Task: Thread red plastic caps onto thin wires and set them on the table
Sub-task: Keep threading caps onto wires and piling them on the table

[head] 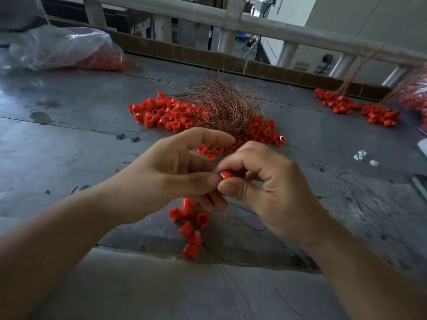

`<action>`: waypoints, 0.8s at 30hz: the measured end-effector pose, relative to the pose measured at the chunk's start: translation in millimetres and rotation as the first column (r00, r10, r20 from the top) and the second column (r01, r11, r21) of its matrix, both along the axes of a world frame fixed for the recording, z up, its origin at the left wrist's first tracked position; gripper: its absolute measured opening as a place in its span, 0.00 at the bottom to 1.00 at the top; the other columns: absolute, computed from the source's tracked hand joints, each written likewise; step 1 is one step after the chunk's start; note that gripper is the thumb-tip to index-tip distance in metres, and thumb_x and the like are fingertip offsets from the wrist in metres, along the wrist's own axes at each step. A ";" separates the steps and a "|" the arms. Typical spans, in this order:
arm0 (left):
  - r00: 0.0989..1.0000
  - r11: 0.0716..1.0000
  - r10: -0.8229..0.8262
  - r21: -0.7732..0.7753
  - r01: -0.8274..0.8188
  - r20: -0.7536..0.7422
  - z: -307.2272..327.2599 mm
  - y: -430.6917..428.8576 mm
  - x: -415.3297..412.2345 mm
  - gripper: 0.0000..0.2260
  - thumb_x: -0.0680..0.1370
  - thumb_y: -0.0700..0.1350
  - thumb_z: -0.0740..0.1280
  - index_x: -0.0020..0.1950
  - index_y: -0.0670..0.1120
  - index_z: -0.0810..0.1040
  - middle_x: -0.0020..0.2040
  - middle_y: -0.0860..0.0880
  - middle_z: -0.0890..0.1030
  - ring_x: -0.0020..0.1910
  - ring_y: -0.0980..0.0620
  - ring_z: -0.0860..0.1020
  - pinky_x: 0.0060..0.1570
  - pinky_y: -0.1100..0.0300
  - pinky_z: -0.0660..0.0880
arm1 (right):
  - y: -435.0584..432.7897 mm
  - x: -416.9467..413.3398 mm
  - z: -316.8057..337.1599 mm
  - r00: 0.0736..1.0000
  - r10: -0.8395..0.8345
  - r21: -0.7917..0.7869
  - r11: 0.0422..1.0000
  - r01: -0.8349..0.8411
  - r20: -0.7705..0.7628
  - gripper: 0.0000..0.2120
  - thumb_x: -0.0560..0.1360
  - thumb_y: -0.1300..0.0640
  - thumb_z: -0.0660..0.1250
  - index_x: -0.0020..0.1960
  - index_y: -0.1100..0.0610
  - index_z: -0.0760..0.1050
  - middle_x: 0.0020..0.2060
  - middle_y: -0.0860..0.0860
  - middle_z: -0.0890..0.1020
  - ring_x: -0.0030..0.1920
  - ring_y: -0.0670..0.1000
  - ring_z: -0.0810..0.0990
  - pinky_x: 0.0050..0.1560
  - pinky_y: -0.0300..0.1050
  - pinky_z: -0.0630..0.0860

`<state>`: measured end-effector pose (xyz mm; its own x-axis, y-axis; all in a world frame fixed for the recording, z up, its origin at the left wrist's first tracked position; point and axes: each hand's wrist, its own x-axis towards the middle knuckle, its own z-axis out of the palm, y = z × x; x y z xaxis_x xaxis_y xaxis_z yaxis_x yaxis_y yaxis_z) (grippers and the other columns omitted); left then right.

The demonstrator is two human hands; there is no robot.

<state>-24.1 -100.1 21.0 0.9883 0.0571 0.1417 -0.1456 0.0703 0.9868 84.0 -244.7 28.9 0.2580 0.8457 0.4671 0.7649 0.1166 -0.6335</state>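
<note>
My right hand (270, 190) pinches a red plastic cap (226, 174) between thumb and forefinger at the middle of the view. My left hand (175, 176) meets it from the left, thumb tip against the cap, lower fingers curled. Below the hands hangs a string of several red caps (189, 227) on a thin wire; the wire itself is barely visible. Beyond the hands lies a tangle of thin copper wires (221, 107) on top of a pile of loose red caps (166, 114) on the grey table (69, 139).
A clear plastic bag with red caps (69, 49) lies at the back left. Bunches of threaded caps (355, 107) with wires sit at the back right beside another bag (416, 98). Small white pieces (362, 157) lie at the right. A railing (254, 21) runs behind the table.
</note>
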 end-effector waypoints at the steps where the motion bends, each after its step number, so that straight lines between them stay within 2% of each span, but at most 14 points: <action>1: 1.000 1.000 -0.016 -0.001 0.016 0.009 0.7 -1.3 -1.5 0.25 0.68 0.48 0.74 0.63 0.48 0.71 0.38 0.44 0.82 0.37 0.47 0.82 0.37 0.59 0.78 | -0.6 -0.4 0.1 1.000 -0.013 0.010 1.000 0.013 0.018 0.05 0.70 0.53 0.68 0.43 0.53 0.77 0.38 0.41 0.73 0.40 0.37 0.72 0.43 0.28 0.67; 3: 0.999 0.997 -0.022 0.075 0.020 0.024 0.4 -6.2 -3.1 0.28 0.65 0.53 0.75 0.63 0.53 0.71 0.40 0.45 0.82 0.39 0.49 0.82 0.39 0.60 0.77 | -1.4 -1.6 -0.9 0.998 -0.027 -0.003 1.000 0.027 0.049 0.04 0.70 0.57 0.68 0.42 0.58 0.78 0.37 0.41 0.72 0.39 0.38 0.72 0.42 0.29 0.68; 5: 0.999 0.987 0.018 0.157 -0.022 0.030 -1.8 -9.9 -2.0 0.28 0.64 0.52 0.76 0.61 0.56 0.72 0.39 0.44 0.81 0.37 0.49 0.81 0.37 0.61 0.77 | -1.3 -3.0 -3.4 0.996 -0.031 -0.026 0.999 0.034 0.087 0.03 0.70 0.60 0.67 0.41 0.60 0.77 0.38 0.44 0.73 0.41 0.41 0.73 0.42 0.30 0.70; 7: 0.999 0.989 0.040 0.144 -0.044 0.028 -3.3 -11.6 -1.2 0.26 0.64 0.48 0.75 0.60 0.58 0.72 0.38 0.43 0.81 0.35 0.49 0.81 0.35 0.61 0.77 | -0.3 -5.2 -5.3 0.993 -0.039 -0.029 0.999 0.043 0.108 0.03 0.70 0.62 0.66 0.42 0.61 0.77 0.40 0.45 0.74 0.42 0.42 0.74 0.44 0.30 0.70; 11: 0.999 0.998 0.000 0.069 -0.003 0.050 -0.8 -13.7 -3.3 0.27 0.65 0.52 0.75 0.63 0.59 0.71 0.37 0.45 0.81 0.34 0.49 0.81 0.34 0.61 0.77 | -1.0 -10.0 -5.3 0.991 -0.053 -0.005 0.999 0.054 0.121 0.02 0.70 0.64 0.65 0.41 0.61 0.77 0.39 0.44 0.73 0.41 0.42 0.74 0.43 0.29 0.70; 16: 0.998 0.999 -0.006 0.038 0.004 0.062 1.3 -16.3 -3.7 0.27 0.65 0.49 0.75 0.63 0.57 0.72 0.37 0.43 0.81 0.33 0.49 0.80 0.34 0.61 0.77 | -2.2 -11.3 -3.3 0.997 -0.020 0.018 1.000 0.019 0.077 0.02 0.69 0.66 0.66 0.40 0.60 0.76 0.37 0.41 0.72 0.39 0.38 0.73 0.41 0.26 0.68; 18: 0.999 1.000 -0.007 0.021 0.006 0.048 2.6 -14.9 -4.1 0.27 0.66 0.46 0.75 0.63 0.55 0.72 0.37 0.42 0.80 0.32 0.47 0.80 0.33 0.60 0.77 | -2.0 -10.8 -1.6 1.000 0.012 0.018 1.000 -0.012 0.019 0.04 0.70 0.65 0.67 0.40 0.57 0.74 0.37 0.40 0.71 0.38 0.36 0.73 0.40 0.25 0.68; 20: 0.999 1.000 -0.011 0.022 0.010 0.031 3.9 -13.5 -4.1 0.26 0.66 0.49 0.74 0.63 0.54 0.72 0.37 0.41 0.80 0.32 0.46 0.80 0.32 0.59 0.77 | -1.7 -11.1 -0.7 1.000 0.012 0.016 1.000 -0.012 0.019 0.05 0.72 0.58 0.68 0.40 0.53 0.72 0.36 0.41 0.72 0.37 0.38 0.73 0.39 0.28 0.69; 22: 1.000 0.999 0.011 0.040 -0.011 0.012 3.9 -12.2 -2.7 0.26 0.65 0.51 0.75 0.62 0.53 0.74 0.36 0.41 0.81 0.31 0.45 0.80 0.31 0.57 0.77 | -1.1 -11.5 -0.9 0.999 -0.005 0.023 1.000 0.004 0.042 0.05 0.71 0.54 0.69 0.40 0.52 0.73 0.36 0.43 0.73 0.37 0.40 0.73 0.40 0.30 0.69; 24: 0.998 0.997 0.063 0.044 -0.064 0.017 3.4 -9.7 -0.5 0.22 0.65 0.47 0.73 0.59 0.52 0.76 0.36 0.42 0.81 0.30 0.47 0.80 0.30 0.58 0.77 | -0.8 -10.3 -1.1 1.000 -0.017 0.036 0.999 0.016 0.014 0.07 0.67 0.54 0.72 0.42 0.53 0.76 0.37 0.44 0.75 0.38 0.40 0.74 0.41 0.29 0.69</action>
<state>-24.7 -109.8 24.4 0.9805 0.1128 0.1607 -0.1636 0.0170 0.9864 73.7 -245.5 27.8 0.2649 0.8240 0.5008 0.7759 0.1262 -0.6181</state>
